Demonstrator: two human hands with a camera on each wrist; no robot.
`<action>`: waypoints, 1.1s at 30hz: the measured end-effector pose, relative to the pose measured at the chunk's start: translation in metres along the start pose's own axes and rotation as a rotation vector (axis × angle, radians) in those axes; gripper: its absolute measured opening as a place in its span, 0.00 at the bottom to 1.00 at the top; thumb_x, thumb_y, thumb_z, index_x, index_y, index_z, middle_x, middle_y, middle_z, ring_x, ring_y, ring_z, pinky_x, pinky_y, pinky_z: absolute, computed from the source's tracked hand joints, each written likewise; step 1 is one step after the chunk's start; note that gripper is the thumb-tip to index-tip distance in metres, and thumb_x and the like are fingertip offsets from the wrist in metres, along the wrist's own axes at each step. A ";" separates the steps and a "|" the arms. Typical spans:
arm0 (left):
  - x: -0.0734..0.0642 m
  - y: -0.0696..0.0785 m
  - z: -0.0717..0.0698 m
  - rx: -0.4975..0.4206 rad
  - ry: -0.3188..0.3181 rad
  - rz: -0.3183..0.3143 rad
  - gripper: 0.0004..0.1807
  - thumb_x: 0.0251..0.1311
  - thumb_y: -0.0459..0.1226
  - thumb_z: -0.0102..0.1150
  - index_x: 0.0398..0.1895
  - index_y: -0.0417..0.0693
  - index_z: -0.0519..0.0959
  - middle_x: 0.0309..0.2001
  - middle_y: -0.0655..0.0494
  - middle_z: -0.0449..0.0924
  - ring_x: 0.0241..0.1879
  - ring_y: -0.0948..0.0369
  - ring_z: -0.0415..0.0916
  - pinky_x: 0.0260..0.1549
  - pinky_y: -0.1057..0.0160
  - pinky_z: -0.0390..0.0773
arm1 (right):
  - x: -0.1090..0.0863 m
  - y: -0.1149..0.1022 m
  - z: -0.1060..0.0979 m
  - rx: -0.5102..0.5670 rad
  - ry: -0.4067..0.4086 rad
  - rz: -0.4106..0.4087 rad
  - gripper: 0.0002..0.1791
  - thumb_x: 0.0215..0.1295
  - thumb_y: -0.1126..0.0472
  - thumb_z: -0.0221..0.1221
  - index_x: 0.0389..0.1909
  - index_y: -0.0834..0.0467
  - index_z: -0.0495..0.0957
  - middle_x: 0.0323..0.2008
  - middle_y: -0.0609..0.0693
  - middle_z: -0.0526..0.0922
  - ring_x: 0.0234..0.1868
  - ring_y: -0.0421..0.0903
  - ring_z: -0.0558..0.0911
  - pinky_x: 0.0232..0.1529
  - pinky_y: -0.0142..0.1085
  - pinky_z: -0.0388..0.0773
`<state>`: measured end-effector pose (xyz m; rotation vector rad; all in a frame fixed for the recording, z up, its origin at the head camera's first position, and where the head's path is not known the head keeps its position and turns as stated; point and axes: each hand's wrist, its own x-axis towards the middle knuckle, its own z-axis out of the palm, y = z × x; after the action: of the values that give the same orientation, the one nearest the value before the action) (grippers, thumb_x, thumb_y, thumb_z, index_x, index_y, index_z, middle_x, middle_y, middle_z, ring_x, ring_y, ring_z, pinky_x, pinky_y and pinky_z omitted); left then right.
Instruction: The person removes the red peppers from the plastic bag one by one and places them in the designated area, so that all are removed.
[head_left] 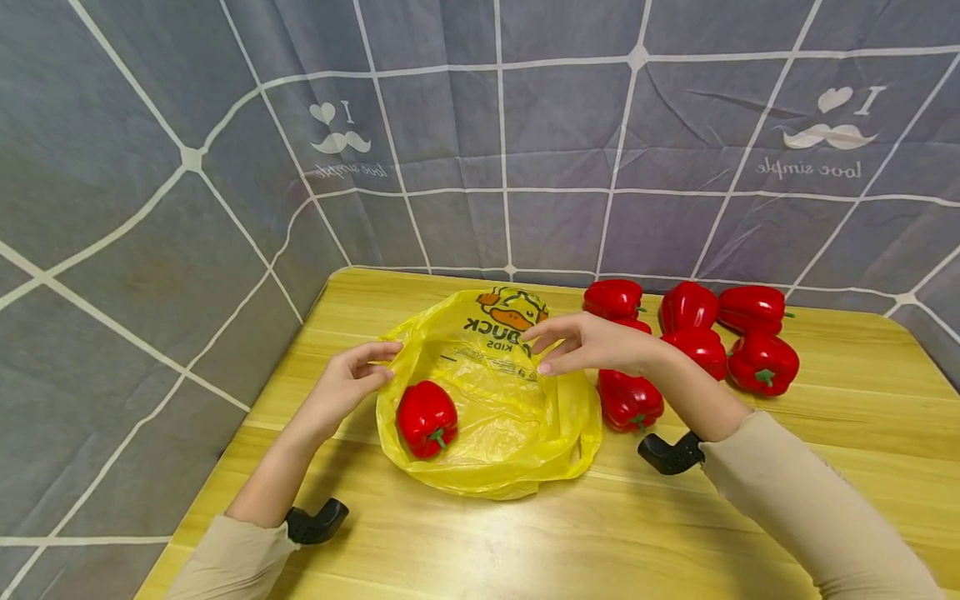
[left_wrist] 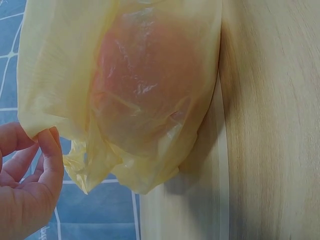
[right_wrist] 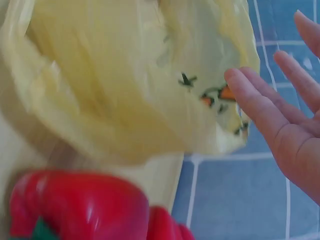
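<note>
A yellow plastic bag (head_left: pixel 487 417) printed with a duck stands with its mouth spread wide on the table. Inside it, at the left, lies one red bell pepper (head_left: pixel 427 418) with a green stem; through the film it shows as a reddish shape in the left wrist view. My left hand (head_left: pixel 351 379) pinches the bag's left rim between thumb and finger (left_wrist: pixel 50 150). Over the bag's right side is my right hand (head_left: pixel 588 343), fingers apart and holding nothing. In the right wrist view its fingers (right_wrist: pixel 260 105) extend beside the printed rim.
Several red bell peppers (head_left: pixel 763 364) are grouped on the wooden table (head_left: pixel 847 467) to the right of the bag, some partly behind my right forearm. A grey curtain (head_left: pixel 562 150) with white lines hangs along the back and left edges.
</note>
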<state>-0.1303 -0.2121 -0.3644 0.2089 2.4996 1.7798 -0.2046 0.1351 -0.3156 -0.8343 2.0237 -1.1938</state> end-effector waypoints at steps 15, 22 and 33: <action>-0.001 0.000 0.002 -0.018 0.000 -0.002 0.21 0.61 0.26 0.53 0.58 0.31 0.69 0.54 0.36 0.70 0.41 0.63 0.74 0.40 0.71 0.75 | 0.059 -0.019 0.035 0.056 -0.103 0.084 0.28 0.60 0.60 0.61 0.62 0.56 0.69 0.54 0.57 0.74 0.50 0.48 0.77 0.51 0.46 0.75; -0.001 0.000 0.002 -0.026 0.006 0.004 0.21 0.61 0.27 0.53 0.59 0.32 0.69 0.54 0.36 0.70 0.41 0.62 0.74 0.40 0.71 0.75 | 0.081 -0.023 0.053 0.143 -0.084 0.143 0.27 0.60 0.62 0.61 0.61 0.57 0.69 0.54 0.60 0.73 0.50 0.49 0.77 0.54 0.49 0.71; -0.004 -0.002 0.003 -0.037 0.009 -0.003 0.21 0.61 0.27 0.53 0.58 0.31 0.70 0.52 0.37 0.71 0.41 0.61 0.75 0.40 0.71 0.76 | 0.101 -0.016 0.076 0.142 -0.075 0.195 0.28 0.57 0.63 0.63 0.60 0.60 0.70 0.43 0.55 0.79 0.46 0.55 0.78 0.46 0.45 0.76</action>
<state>-0.1256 -0.2107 -0.3675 0.1950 2.4688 1.8283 -0.2022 0.0127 -0.3508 -0.5893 1.8877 -1.1625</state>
